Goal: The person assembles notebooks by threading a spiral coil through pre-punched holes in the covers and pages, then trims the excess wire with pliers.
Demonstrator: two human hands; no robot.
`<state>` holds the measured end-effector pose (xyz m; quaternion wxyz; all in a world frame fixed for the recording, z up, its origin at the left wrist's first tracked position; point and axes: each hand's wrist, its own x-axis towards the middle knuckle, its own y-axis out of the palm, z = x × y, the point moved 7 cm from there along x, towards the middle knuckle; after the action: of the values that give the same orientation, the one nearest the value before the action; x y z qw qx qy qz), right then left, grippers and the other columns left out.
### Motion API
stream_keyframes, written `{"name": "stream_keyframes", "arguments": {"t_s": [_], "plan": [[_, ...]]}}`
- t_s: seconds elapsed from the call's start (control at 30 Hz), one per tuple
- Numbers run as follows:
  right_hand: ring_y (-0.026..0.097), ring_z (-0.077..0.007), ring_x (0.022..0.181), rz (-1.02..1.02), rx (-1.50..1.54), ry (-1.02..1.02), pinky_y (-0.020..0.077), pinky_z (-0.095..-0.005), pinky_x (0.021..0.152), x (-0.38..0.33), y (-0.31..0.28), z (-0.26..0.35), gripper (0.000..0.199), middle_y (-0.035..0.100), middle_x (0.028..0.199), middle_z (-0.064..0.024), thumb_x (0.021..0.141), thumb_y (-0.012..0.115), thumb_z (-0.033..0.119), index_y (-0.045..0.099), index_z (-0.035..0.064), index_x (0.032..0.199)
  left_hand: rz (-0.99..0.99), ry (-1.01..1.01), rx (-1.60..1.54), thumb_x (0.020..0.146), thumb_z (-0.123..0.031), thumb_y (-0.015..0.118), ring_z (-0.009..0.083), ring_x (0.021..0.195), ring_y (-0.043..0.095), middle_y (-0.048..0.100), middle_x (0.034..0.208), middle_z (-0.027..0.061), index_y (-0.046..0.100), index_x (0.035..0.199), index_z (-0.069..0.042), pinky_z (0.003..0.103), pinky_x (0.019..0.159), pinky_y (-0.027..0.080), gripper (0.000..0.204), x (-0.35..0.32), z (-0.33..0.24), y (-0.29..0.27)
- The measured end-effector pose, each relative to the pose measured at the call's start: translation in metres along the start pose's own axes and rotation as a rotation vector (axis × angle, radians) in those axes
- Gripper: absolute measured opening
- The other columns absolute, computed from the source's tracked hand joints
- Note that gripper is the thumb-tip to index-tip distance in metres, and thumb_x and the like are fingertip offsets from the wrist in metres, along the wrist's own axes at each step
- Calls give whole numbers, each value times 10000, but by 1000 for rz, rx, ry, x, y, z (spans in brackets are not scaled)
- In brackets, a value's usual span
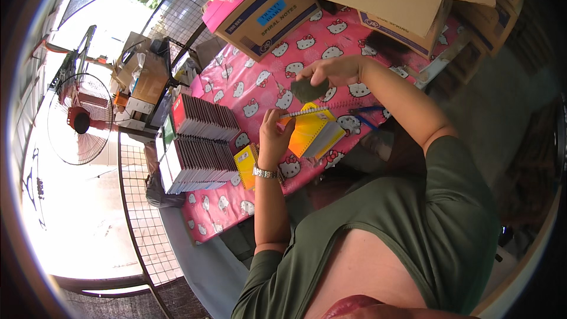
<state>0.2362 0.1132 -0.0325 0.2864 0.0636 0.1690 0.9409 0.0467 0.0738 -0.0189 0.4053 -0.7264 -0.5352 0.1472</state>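
My left hand (276, 137) pinches the end of a spiral binding coil (313, 110) along the upper edge of a yellow notebook (308, 132). The coil's loose stretch reaches to the right past the notebook's pages. Just above it, my right hand (333, 72) is closed round a dark green block or pad (309, 91) whose kind I cannot make out. Beside my left wrist lies another small yellow spiral notebook (245, 165), partly hidden by my arm. A blue-handled tool (367, 123) rests to the right of the notebook pages.
Stacks of spiral notebooks (201, 156) stand at the table's left on a pink patterned cloth (251, 91). A closed carton (266, 15) and an open carton (407, 15) occupy the far side. A standing fan (81, 119) is at the left.
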Motion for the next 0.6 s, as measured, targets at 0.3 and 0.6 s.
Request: {"name": "stream_keyframes", "arguments": {"t_s": [0.3,0.6], "plan": [[609,-153,1070,38,-385,143,474,-317,895,23,-9,-17,457,681,1112,-41,794,751,300,669,65,1178,-32,40,-131,837,-111,737,210,766,677,655,929,131,599,1030,7,305,647,525,265,3,18,4],[441,-368,1320,-1018,-1440,336,391,-534,1055,-76,-148,-143,610,519,1391,-114,743,791,410,598,127,1247,-35,-146,-208,861,-106,722,126,726,660,677,880,96,627,1034,22,283,658,537,235,7,40,10]]}}
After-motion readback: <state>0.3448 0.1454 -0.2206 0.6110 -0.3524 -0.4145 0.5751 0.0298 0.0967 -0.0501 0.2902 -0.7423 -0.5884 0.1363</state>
